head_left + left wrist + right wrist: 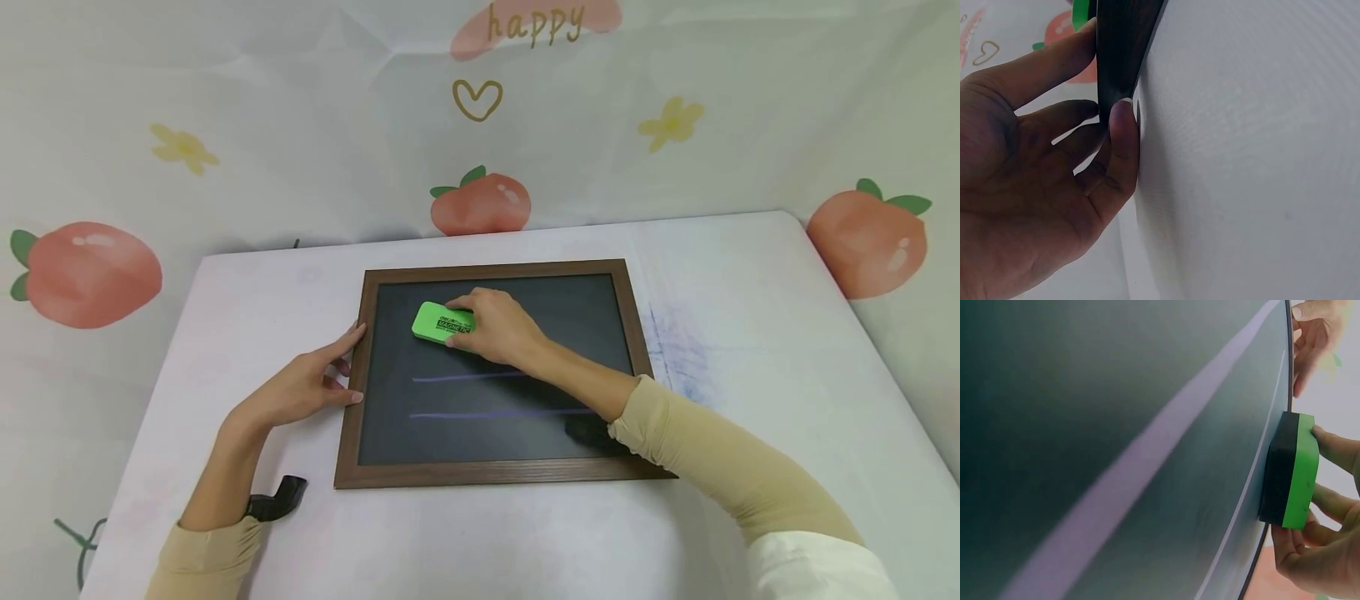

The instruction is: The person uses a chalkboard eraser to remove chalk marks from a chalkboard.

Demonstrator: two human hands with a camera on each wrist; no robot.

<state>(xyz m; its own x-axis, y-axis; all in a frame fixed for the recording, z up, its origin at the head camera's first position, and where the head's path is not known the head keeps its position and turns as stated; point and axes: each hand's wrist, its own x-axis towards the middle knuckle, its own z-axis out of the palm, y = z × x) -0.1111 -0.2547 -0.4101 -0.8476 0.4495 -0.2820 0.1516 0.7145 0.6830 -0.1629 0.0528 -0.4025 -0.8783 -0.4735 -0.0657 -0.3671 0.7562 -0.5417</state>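
A small blackboard (480, 433) in a brown wooden frame (502, 472) lies on the table, with two purple chalk-like lines (468, 377) across it. My right hand (506, 327) grips a green and black board eraser (431, 322) by its long sides, thumb and fingers on opposite edges. In the right wrist view the eraser's black side (1280, 469) faces the board, above the lines. Against the left side of the frame rest the fingertips of my left hand (300, 387), spread along its outer edge. The left wrist view shows that hand's palm, with fingertips touching the dark frame edge (1119, 56).
The white table (465, 542) has a bluish smudge (678, 354) right of the blackboard. Dark camera mounts (277, 500) sit at both wrists. Behind the table hangs a pale backdrop (322, 150) printed with peaches and flowers.
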